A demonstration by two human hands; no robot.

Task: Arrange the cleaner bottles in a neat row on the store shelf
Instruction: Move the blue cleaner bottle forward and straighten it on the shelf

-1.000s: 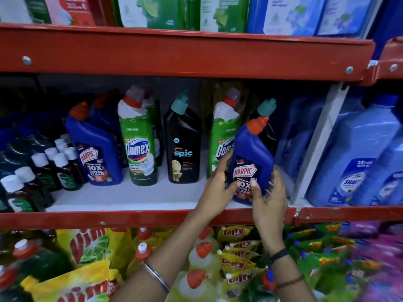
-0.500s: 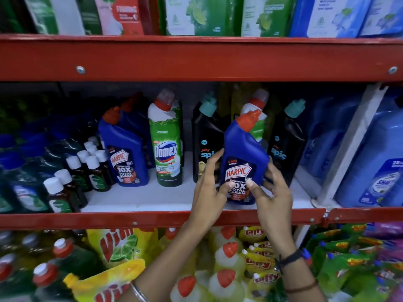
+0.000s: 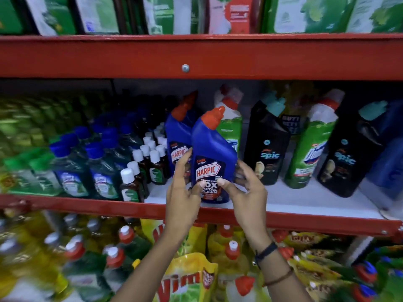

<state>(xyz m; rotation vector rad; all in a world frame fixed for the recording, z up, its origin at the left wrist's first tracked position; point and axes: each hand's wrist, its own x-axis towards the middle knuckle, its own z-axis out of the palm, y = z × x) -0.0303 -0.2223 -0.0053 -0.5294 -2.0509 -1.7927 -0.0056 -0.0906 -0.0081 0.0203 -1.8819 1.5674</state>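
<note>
A blue Harpic bottle with a red cap stands near the front of the white shelf, gripped on both sides. My left hand holds its left side, thumb on the label. My right hand holds its right side. A second blue Harpic bottle stands just behind and to the left. A green Domex bottle is partly hidden behind the held one. To the right stand a black Spic bottle, another green Domex bottle and a second black Spic bottle.
Small brown bottles with white caps crowd the shelf just left of the Harpic bottles, with blue-capped green bottles further left. A red shelf beam runs overhead. Yellow Vim pouches and red-capped bottles fill the shelf below.
Both hands have carried the blue Harpic bottle leftward along the shelf, from the right end past the Spic and Domex bottles, to beside the other Harpic bottle. The view has panned left.
</note>
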